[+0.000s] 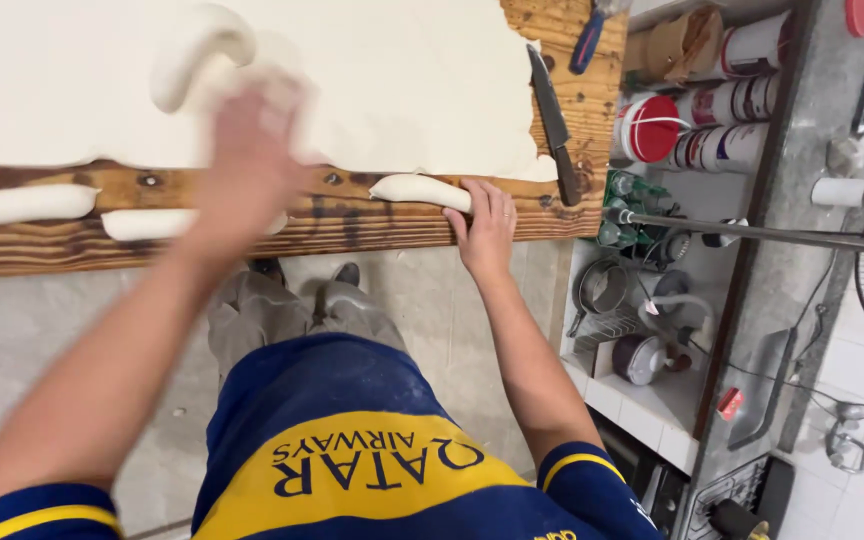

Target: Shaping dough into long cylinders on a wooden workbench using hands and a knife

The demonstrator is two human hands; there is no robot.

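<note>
Dough roll (420, 190) sits under the right hand's (485, 228) flat open fingers; left hand (252, 150) blurs, grip unclear; red-and-white tubs (697, 125) stand beyond the knife (554, 125).

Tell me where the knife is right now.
In the head view the knife lies on the wooden board, at the right edge of the dough sheet, beyond the right hand and beside the shelf of tubs.

Four dough rolls (419, 190), one dough sheet (402, 80), one knife (553, 122).
</note>
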